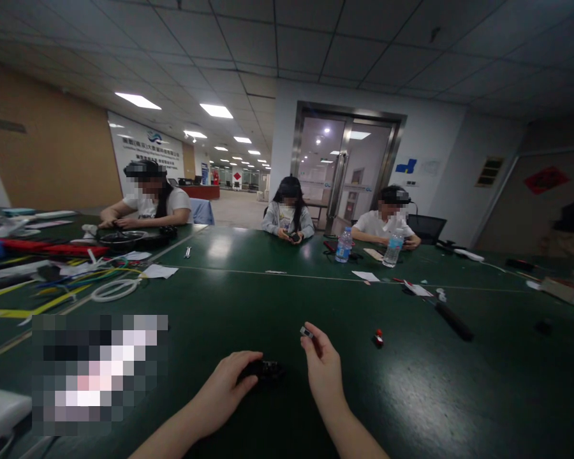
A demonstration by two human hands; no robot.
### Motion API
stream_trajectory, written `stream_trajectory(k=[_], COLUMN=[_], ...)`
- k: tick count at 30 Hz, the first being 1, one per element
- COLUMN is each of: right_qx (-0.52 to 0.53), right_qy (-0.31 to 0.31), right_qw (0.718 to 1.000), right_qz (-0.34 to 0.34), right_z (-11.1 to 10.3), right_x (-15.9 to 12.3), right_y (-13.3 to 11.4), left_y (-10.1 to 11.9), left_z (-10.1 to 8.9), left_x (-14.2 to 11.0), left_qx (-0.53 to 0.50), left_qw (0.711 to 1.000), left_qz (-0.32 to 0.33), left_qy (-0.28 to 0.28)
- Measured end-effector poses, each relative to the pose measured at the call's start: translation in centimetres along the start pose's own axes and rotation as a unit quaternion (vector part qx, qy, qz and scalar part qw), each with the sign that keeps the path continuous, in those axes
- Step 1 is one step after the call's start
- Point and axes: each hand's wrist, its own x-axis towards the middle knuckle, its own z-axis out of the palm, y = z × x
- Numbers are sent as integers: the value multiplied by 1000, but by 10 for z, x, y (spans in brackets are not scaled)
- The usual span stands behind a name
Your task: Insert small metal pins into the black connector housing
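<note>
My left hand (226, 387) rests low over the table with its fingers and thumb closed around the near end of a small black device (270, 370). Dark parts show on the end that sticks out, but its kind is unclear. Between the thumb and fingertips of my right hand (323, 363) is a small silver-grey rectangular piece (307, 332) with a dark middle. The right hand is raised a little, apart from the black device. A small red and white figurine-like item (379, 337) stands to the right of this hand.
The green table (196, 325) has a black-handled tool (453, 320) at right and a coiled white cable (116, 290) at left. Two water bottles, one of them a blue-labelled bottle (344, 245), stand farther back. Three people sit across the table, including a person in grey sleeves (287, 217).
</note>
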Motion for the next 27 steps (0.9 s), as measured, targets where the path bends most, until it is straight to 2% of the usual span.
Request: stream_trajectory(k=[9, 17, 21, 27], right_qx=[-14, 42, 48, 50], right_qy=[-18, -2, -24, -21], right_qw=[1000, 998, 996, 998], right_qz=[19, 54, 70, 44], right_z=[-1, 1, 1, 4], right_x=[0, 0, 0, 2], right_y=[-1, -6, -5, -1], left_y=[-1, 1, 1, 3], left_z=[-1, -1, -1, -1], left_x=[0, 0, 1, 0], left_qx=[-9, -4, -4, -9], left_qw=[1000, 1000, 1000, 1000], left_qz=[-4, -12, -7, -13], left_qy=[-5, -10, -9, -4])
